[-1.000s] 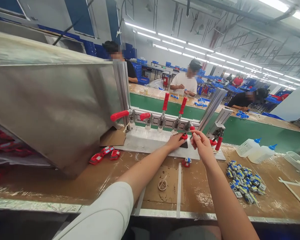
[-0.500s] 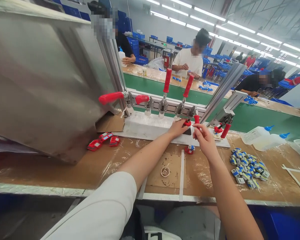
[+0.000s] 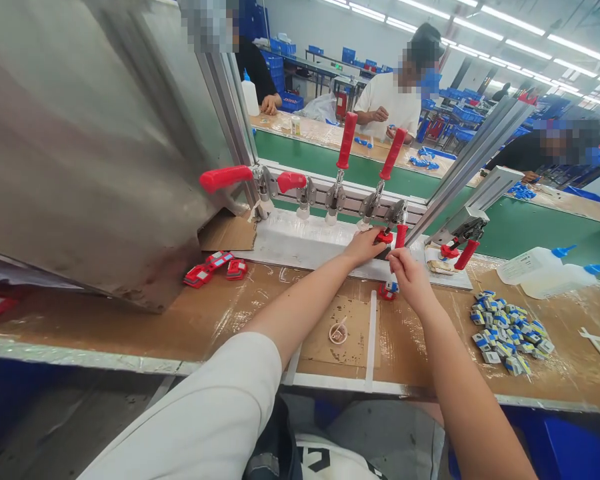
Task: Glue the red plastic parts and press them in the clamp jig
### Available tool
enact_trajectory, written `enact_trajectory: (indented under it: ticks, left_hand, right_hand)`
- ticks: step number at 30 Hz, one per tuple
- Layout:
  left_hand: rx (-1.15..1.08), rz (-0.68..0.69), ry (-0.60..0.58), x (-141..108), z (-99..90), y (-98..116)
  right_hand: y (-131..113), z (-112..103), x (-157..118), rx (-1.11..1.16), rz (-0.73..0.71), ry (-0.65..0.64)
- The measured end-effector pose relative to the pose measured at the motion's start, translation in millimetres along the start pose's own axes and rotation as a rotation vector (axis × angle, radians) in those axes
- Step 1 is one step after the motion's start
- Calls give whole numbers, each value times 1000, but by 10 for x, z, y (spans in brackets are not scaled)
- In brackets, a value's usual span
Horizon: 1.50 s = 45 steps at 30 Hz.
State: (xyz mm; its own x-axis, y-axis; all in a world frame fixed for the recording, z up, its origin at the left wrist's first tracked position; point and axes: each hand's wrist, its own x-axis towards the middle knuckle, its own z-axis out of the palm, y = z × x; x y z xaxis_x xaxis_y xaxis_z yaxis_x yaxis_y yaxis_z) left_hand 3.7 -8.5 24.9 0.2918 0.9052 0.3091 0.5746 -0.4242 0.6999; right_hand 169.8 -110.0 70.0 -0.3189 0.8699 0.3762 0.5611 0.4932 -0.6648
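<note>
My left hand (image 3: 364, 247) reaches to the foot of a toggle clamp (image 3: 395, 213), its fingers closed at a small red part (image 3: 384, 237) under the clamp. Most of its fingertips are hidden. My right hand (image 3: 411, 272) is closed at the lower end of that clamp's red handle (image 3: 401, 235), which points down towards me. Just below the hands, on the table, sits a red holder (image 3: 387, 292) with a blue and white piece in it. Beneath the clamps lies a pale metal base plate (image 3: 300, 241).
More clamps with red handles (image 3: 347, 140) line the metal frame. Several red holders (image 3: 197, 275) lie left, near a large metal box (image 3: 80, 147). Right are a heap of blue, white and yellow blocks (image 3: 510, 330) and bottles (image 3: 530, 265). A small ring-shaped dish (image 3: 337, 333) lies in front. Co-workers sit opposite.
The view has shifted, so the bench appears slightly different in place. My right hand has closed more tightly at the clamp handle, which shows more of its length. My left hand stays at the red part.
</note>
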Motion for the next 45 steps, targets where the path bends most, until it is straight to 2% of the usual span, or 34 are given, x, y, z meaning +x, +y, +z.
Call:
enact_trajectory:
  ticks: [3,6,9,10,11,12,14,15,16,18,20,22,24,26,28,30,32,37,40,42,45]
  left_hand:
    - [-26,-14,-16,12,5,0]
    - [-62,-37,-34,28,-5,11]
    - [-75,-51,-53,-35,-101,25]
    - [-64,-55,-56,-88,-161,29]
    - [-40,-55,-66,-156,-231,36]
    - [-3,-50,-82,-234,-307,51]
    - [126,7,-149,-387,-441,130]
    - [179,51,-175,-443,-482,207]
    - [214,101,-194,-474,-493,315]
    - [231,182,-240,-443,-404,609]
    - [239,219,-349,-299,-174,955]
    - [280,225,-471,-84,126,1278]
    - [310,226,-516,144,400,1529]
    - [329,243,-521,326,588,1698]
    - [341,282,-512,416,679,1785]
    - [363,321,-510,398,683,1778]
    - [404,338,-535,280,608,1672]
    - [519,361,-715,-268,208,1172]
    - [583,418,-763,-537,47,977]
    - [586,421,-750,-589,21,949]
    - [549,452,-765,-456,63,1027]
  right_hand:
    - [159,120,118,-189,-34,-56]
    - [212,165,257,-298,-55,-129]
    - [241,-20,233,-183,-85,-245]
    - [279,-138,172,-134,-78,-204]
    - [342,-274,91,-103,-45,-78]
    - [430,-419,-1,-86,18,121]
    - [652,-692,-176,-69,214,618]
    - [765,-803,-242,-41,301,752]
    - [861,-891,-289,-7,356,805]
    - [963,-1003,-327,79,389,749]
    - [916,-1068,-319,152,359,692]
    - [751,-1138,-299,254,316,727]
    - [537,-1241,-279,383,274,793]
    - [338,-1363,-251,484,228,807]
    - [188,-1476,-217,513,194,765]
    - [100,-1556,-187,532,190,709]
    - [70,-1597,-179,562,217,671]
    - [150,-1591,-255,645,296,631]
    - [209,-1579,-306,691,311,617]
    - [229,-1584,-324,713,318,612]
    - [226,-1612,-330,717,333,595]
